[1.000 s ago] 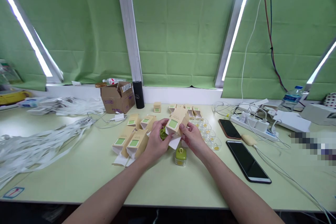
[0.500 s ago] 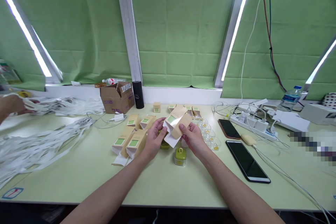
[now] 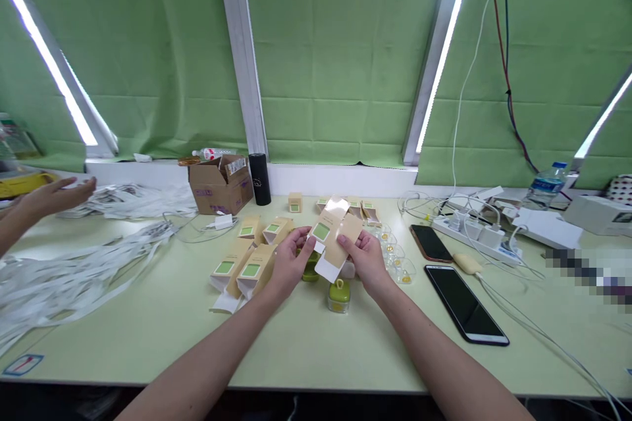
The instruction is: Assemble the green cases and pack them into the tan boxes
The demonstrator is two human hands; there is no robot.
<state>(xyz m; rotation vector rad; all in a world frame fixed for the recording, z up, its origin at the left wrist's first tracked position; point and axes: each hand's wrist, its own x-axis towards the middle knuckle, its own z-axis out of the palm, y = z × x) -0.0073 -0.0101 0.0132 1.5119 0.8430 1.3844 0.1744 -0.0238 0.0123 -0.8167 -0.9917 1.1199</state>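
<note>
- Your right hand (image 3: pixel 368 259) is pinching a beige cardboard carton with a pale green square panel and white flaps (image 3: pixel 334 233), thumb pressing on its plain side.
- Your left hand (image 3: pixel 292 262) is gripping the carton's left edge beside the green panel.
- The carton is being held between both hands, neither being nearer; its long axis is slanting from far right to near left, a white flap pointing towards you.
- Just nearer you, a clear plastic tub with an olive-green looped lid (image 3: pixel 339 295) is standing upright on the pale green bench (image 3: pixel 296 355), something yellow showing inside.
- An olive-green piece (image 3: pixel 311 268) is sitting beside your left hand, partly hidden.
- Beyond your right hand, small clear plastic cups (image 3: pixel 396 256) are holding yellow contents.
- Left of your left hand, four beige cartons with green panels (image 3: pixel 259 266) are lying grouped, the nearest two showing white flaps; you cannot tell what they are holding.
- Farther back, a brown cardboard box (image 3: pixel 217 187) is standing with flaps raised, its contents hidden.
</note>
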